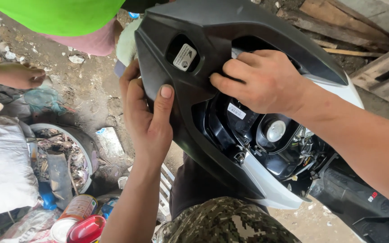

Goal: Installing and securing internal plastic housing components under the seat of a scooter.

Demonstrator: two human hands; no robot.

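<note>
While the black panel (212,40) is being gripped at its left edge by the left hand (145,112), thumb laid flat on its face, its inner rim is being pressed by the right hand's (262,81) curled fingers. Below, a white fairing (266,180) is being exposed beside a round bin (84,144).

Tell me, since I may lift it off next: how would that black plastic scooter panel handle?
The black plastic panel probably is light and fairly stiff: the left hand grips one edge alone. Its smooth matte surface may slip. The right hand presses its inner edge, so it may flex slightly there.
</note>
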